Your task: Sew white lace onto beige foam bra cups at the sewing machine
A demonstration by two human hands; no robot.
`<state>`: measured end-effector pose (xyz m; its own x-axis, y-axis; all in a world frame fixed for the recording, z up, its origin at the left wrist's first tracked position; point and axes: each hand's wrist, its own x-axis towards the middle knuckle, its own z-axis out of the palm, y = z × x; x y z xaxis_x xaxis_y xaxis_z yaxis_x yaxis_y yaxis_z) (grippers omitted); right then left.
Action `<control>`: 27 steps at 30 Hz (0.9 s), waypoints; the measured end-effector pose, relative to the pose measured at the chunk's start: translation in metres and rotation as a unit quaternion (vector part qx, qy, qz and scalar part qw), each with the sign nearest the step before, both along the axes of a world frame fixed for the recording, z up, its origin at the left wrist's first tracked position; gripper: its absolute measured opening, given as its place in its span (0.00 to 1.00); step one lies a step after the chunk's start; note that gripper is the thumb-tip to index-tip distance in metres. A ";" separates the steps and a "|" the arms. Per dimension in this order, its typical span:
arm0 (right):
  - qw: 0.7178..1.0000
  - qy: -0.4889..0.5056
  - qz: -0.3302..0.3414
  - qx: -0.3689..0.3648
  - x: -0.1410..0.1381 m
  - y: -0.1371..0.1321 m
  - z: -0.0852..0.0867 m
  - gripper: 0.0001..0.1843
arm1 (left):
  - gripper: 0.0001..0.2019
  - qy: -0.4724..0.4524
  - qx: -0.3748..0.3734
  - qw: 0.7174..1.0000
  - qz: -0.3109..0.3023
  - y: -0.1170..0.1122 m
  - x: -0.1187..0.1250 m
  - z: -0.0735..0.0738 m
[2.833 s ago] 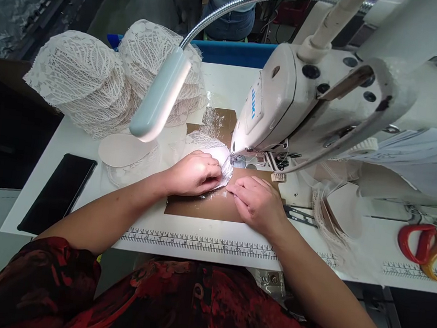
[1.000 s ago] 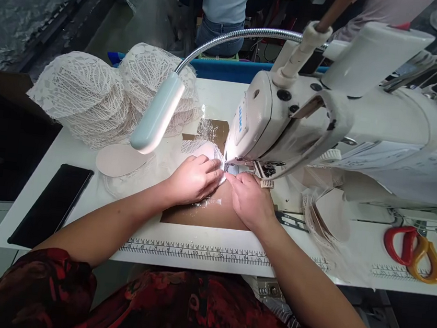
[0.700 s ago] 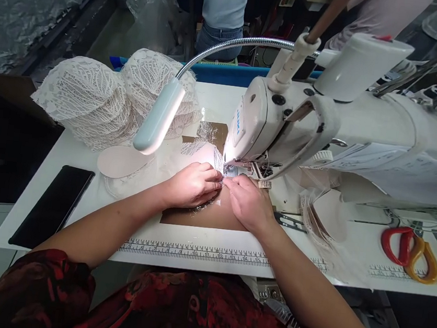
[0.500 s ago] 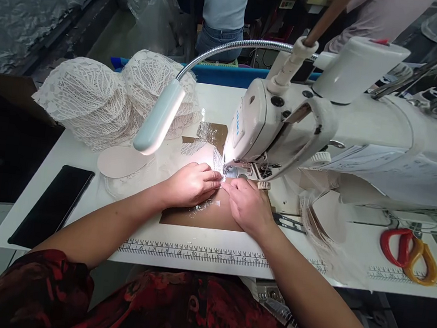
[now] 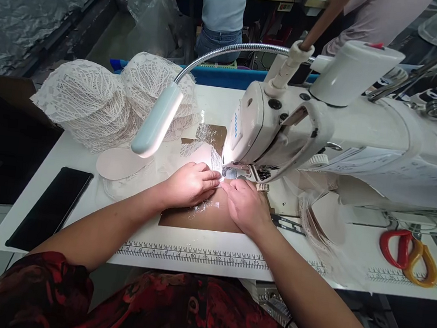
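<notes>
Since the earlier frames both hands had crept forward toward the needle, and the lace piece [image 5: 208, 158] had fed further under the machine head, so less of it showed between the fingers. It lay on the brown plate [image 5: 204, 219] set into the desk [image 5: 79, 206], lit brightly, its near edge tucked under the fingertips just in front of the presser foot [image 5: 228, 173].

The left hand [image 5: 188, 186] rested palm down on the lace, fingers [image 5: 210, 175] held close together and pressing the fabric flat. The right hand [image 5: 247, 207] lay beside it, almost touching, its fingers pressed together on the lace edge close to the foot — whether they pinched the fabric or only held it down could not be told.

Directly above stood the white sewing machine [image 5: 324, 139], and a gooseneck lamp [image 5: 156, 120] hung over the left of the work. Behind the lamp sat a pile of white lace cups [image 5: 91, 99], with a flat oval pad [image 5: 118, 163] on the desk just in front of it. A black phone [image 5: 50, 208] lay near the left edge. A printed ruler strip [image 5: 192, 256] ran along the front of the desk. To the right — well apart from the hands — lay thread snips [image 5: 288, 223] and scissors with red and orange handles [image 5: 409, 251]. Beyond the desk, a person in a light blue top [image 5: 225, 1] stood at another bench.
</notes>
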<state>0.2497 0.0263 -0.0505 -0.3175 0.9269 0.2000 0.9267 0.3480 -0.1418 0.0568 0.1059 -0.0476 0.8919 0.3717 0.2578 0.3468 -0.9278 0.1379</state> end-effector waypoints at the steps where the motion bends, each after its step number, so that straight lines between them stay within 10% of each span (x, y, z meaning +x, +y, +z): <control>1: 1.000 -0.003 -0.001 0.004 0.000 0.001 0.000 0.20 | 0.16 0.001 -0.001 1.000 0.009 0.000 0.000 0.000; 27: 0.998 0.060 0.024 0.029 0.009 0.006 -0.008 0.19 | 0.17 0.007 -0.017 0.973 0.231 0.017 -0.016 0.009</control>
<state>0.2585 0.0320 -0.0581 -0.3319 0.8971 0.2917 0.8864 0.4024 -0.2290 0.0408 0.1233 -0.0384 0.6307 0.7420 0.2275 0.7276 -0.6673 0.1592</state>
